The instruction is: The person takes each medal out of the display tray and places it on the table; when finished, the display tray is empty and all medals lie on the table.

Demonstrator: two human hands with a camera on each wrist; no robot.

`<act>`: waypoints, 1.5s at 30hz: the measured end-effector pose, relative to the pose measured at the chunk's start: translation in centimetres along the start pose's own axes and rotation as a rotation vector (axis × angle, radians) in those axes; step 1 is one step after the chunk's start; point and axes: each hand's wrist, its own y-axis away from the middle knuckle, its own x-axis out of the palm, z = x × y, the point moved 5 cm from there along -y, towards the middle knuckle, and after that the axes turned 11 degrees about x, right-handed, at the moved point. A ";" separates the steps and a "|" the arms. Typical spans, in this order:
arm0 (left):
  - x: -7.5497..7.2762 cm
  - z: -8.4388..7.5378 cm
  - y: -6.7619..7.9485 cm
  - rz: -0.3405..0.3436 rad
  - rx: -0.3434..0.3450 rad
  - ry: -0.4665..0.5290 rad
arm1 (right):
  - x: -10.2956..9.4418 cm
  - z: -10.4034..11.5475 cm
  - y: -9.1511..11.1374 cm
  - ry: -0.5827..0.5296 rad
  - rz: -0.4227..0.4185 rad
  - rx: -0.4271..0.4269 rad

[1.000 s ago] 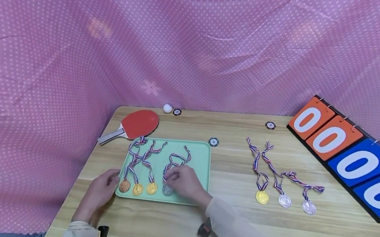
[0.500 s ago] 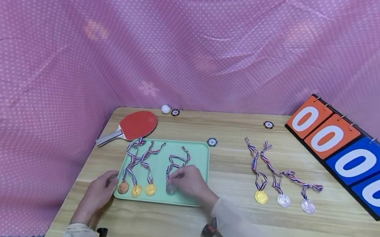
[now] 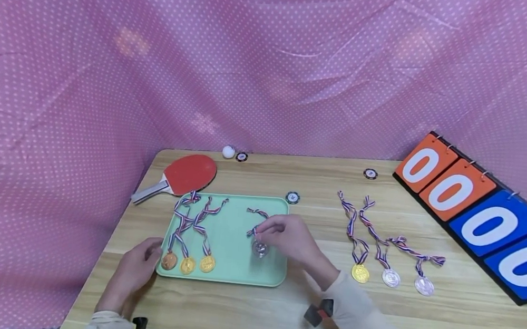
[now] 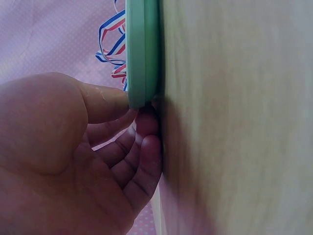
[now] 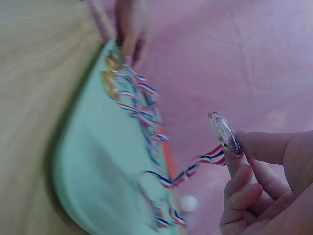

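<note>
My right hand (image 3: 287,236) pinches a silver medal (image 5: 224,133) between thumb and fingers, raised over the right part of the mint-green tray (image 3: 234,273). Its striped ribbon (image 5: 188,172) trails down toward the tray. At the tray's left front corner, my left hand (image 3: 136,266) grips the rim, thumb on top and fingers curled beneath, as the left wrist view shows. Along the tray's left side lie a bronze medal (image 3: 169,261) and two gold medals (image 3: 187,266), their ribbons tangled together behind them.
Right of the tray lie a gold medal (image 3: 360,273) and two silver medals (image 3: 391,278). A flip scoreboard (image 3: 486,224) stands at the far right. Behind the tray are a red table-tennis paddle (image 3: 191,174), a white ball (image 3: 228,152) and several poker chips (image 3: 292,197).
My right hand has lifted the silver medal off the tray and carried it to the right, pulling its ribbon along. The left hand stays at the tray's corner.
</note>
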 end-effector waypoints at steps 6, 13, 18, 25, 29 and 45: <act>0.0 0.2 0.0 0.003 -0.009 -0.002 | -3.4 1.6 1.3 -0.007 -0.026 -0.036; 0.1 0.5 0.0 0.014 -0.034 0.008 | -7.3 3.0 1.9 -0.011 -0.066 -0.058; 0.3 0.5 -0.2 0.029 -0.046 0.017 | -10.9 3.7 1.2 0.012 -0.108 0.004; 0.3 0.7 -0.2 0.030 -0.056 0.016 | -16.6 6.1 0.5 0.083 -0.283 -0.064; 0.3 0.8 -0.2 0.040 -0.073 0.038 | -18.0 5.7 0.2 0.131 -0.370 -0.062; 0.3 0.7 -0.2 0.050 -0.064 0.040 | -13.3 -5.7 0.2 0.230 -0.217 0.098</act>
